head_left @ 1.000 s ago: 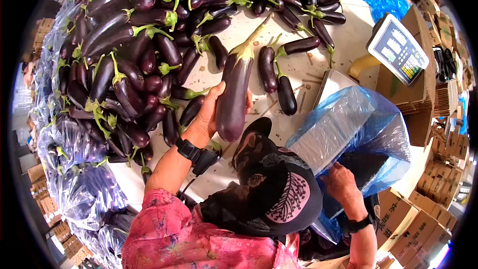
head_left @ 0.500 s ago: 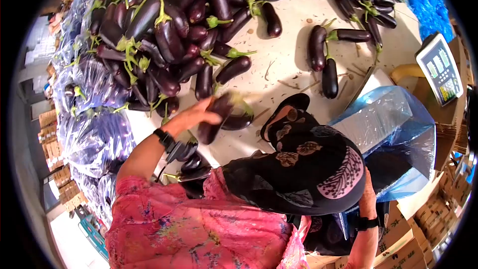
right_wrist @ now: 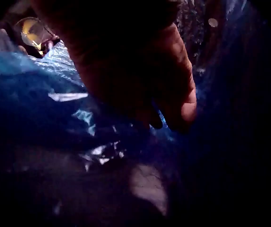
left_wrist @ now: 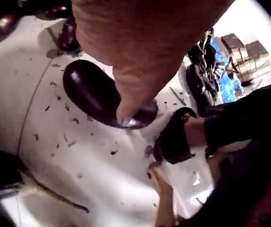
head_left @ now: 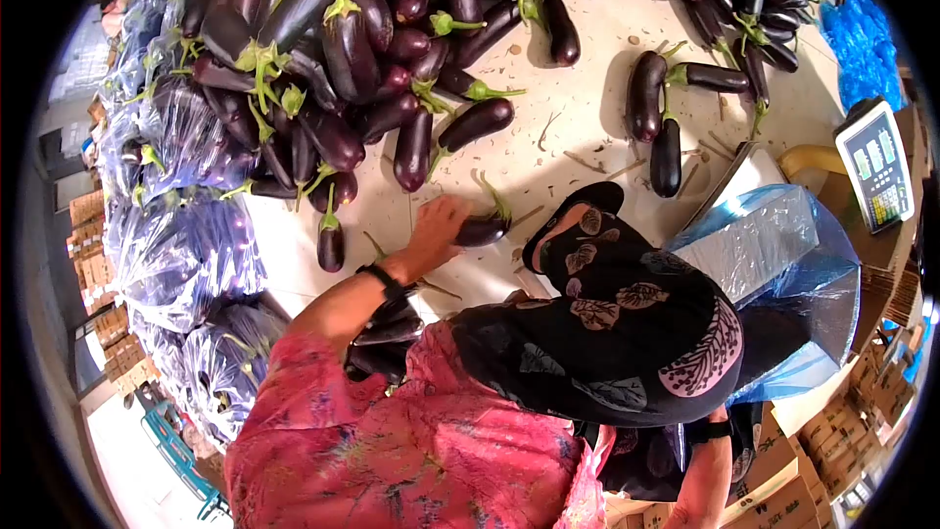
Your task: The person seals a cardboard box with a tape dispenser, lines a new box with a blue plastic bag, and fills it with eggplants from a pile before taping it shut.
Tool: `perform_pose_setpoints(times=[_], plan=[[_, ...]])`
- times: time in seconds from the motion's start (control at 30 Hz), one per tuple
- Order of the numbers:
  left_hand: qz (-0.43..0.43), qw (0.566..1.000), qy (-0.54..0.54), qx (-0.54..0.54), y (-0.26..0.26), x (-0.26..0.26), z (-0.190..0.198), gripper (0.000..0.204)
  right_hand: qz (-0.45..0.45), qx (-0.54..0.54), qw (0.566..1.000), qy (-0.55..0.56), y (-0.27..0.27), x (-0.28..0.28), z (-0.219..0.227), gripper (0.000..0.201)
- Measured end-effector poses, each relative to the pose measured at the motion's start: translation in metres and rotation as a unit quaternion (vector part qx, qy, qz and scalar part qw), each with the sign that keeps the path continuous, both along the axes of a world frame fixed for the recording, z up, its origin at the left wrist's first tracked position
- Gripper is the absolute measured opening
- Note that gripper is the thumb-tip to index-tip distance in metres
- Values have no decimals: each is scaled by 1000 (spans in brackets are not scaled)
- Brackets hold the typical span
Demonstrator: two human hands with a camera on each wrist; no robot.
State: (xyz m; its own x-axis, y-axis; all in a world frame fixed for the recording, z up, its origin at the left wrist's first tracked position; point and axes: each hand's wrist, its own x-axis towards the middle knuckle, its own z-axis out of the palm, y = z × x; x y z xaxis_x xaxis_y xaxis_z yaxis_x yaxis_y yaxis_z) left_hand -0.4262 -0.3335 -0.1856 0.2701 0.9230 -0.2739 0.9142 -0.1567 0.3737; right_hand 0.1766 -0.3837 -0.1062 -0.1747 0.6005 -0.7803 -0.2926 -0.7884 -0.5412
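Cap [head_left: 627, 318]: black, leaf print, on the person's head; landmark for all places below.
Touched eggplant [head_left: 482, 231]: left of the cap, near its brim, lying on its side on the white table [head_left: 587, 108]; green stem points away from the person.
Left hand [head_left: 436, 233]: left of the cap, over one end of the touched eggplant; thumb [left_wrist: 125, 111] rests on the skin; other fingers mostly hidden in the left wrist view, can't tell if curled round.
Right hand [right_wrist: 140, 71]: hidden by the cap in the head view; right wrist view dark, digits close together, sliver of blue film in the gap; can't tell if pinching.
Blue bag [head_left: 832, 274]: right of the cap, standing open.
Scale [head_left: 873, 162]: beyond the cap, to the right, past the blue bag.
Three loose eggplants [head_left: 646, 98]: beyond the cap, clustered.
Big eggplant heap [head_left: 352, 59]: beyond the cap, to the left, piled high.
Small eggplant [head_left: 331, 247]: left of the cap, farther out than the left hand.
Clear plastic [head_left: 186, 245]: far left of the cap, crumpled, shiny.
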Motion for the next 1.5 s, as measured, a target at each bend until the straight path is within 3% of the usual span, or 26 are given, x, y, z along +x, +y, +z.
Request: perform_pose_setpoints(times=[0.1, 0.2, 0.27, 0.3, 0.33, 0.37, 0.43, 0.53, 0.63, 0.7, 0.77, 0.8, 0.83, 0.87, 0.97, 1.0, 1.03, 1.1, 1.13, 1.2, 1.27, 1.3, 1.33, 1.37, 1.43, 1.5], plan=[[-43, 980, 124, -147, 14, 17, -22, 76, 20, -14, 992, -122, 26, -45, 48, 42], [147, 963, -72, -214, 23, 9, -16, 66, 168, 92, 952, -239, 39, -49, 55, 33], [272, 870, -293, -289, 45, 10, 8, 60, 248, 110, 910, -315, 53, -66, 78, 28], [329, 797, -396, -317, 56, 13, 29, 57, 287, 118, 884, -351, 63, -78, 93, 28], [355, 714, -501, -337, 65, 17, 45, 59, 266, 107, 894, -345, 63, -77, 91, 26], [378, 670, -542, -337, 72, 21, 61, 68, 323, 170, 855, -367, 66, -75, 91, 23], [289, 598, -671, -330, 91, 29, 75, 79, 410, 301, 752, -420, 74, -74, 93, 21], [292, 498, -734, -358, 111, 40, 88, 97, 412, 272, 763, -418, 88, -80, 85, 25], [245, 454, -790, -331, 132, 59, 101, 105, 457, 287, 701, -467, 102, -78, 95, 28], [268, 471, -783, -305, 150, 75, 118, 94, 423, 298, 710, -478, 110, -74, 119, 30], [254, 496, -775, -300, 173, 90, 134, 90, 336, 270, 771, -468, 123, -83, 156, 29], [241, 470, -787, -319, 185, 103, 144, 83, 225, 269, 826, -442, 124, -89, 165, 26], [204, 511, -778, -305, 197, 122, 167, 84, 195, 263, 847, -418, 132, -96, 186, 29], [116, 540, -771, -316, 208, 143, 189, 84, 172, 236, 888, -355, 140, -102, 205, 46], [-92, 534, -773, -331, 234, 220, 239, 80, 28, 325, 918, -226, 166, -140, 235, 108], [-136, 525, -745, -388, 240, 243, 251, 88, 7, 334, 920, -204, 170, -153, 239, 111], [-200, 535, -708, -415, 242, 263, 255, 74, -13, 343, 921, -182, 173, -163, 246, 114], [-298, 644, -641, -292, 243, 289, 261, 64, -107, 260, 921, -269, 176, -170, 260, 92], [-358, 705, -587, -175, 243, 295, 252, 60, -107, 250, 922, -275, 173, -167, 262, 89], [-378, 765, -522, -21, 246, 294, 245, 47, -109, 245, 913, -307, 155, -154, 256, 86], [-207, 832, -512, -44, 267, 275, 208, 39, -70, 172, 932, -312, 135, -143, 275, 91], [-104, 833, -541, -45, 289, 266, 164, 39, -41, 118, 940, -317, 129, -141, 290, 92], [80, 832, -521, -171, 305, 248, 139, 41, -48, 105, 938, -328, 122, -136, 284, 93], [223, 810, -526, -135, 316, 239, 95, 42, -53, 93, 935, -337, 119, -131, 277, 93], [252, 871, -417, -59, 335, 219, -9, 58, -74, 11, 951, -300, 121, -125, 261, 75], [309, 895, -317, -53, 342, 217, -68, 73, -81, -10, 960, -270, 122, -111, 215, 71]])
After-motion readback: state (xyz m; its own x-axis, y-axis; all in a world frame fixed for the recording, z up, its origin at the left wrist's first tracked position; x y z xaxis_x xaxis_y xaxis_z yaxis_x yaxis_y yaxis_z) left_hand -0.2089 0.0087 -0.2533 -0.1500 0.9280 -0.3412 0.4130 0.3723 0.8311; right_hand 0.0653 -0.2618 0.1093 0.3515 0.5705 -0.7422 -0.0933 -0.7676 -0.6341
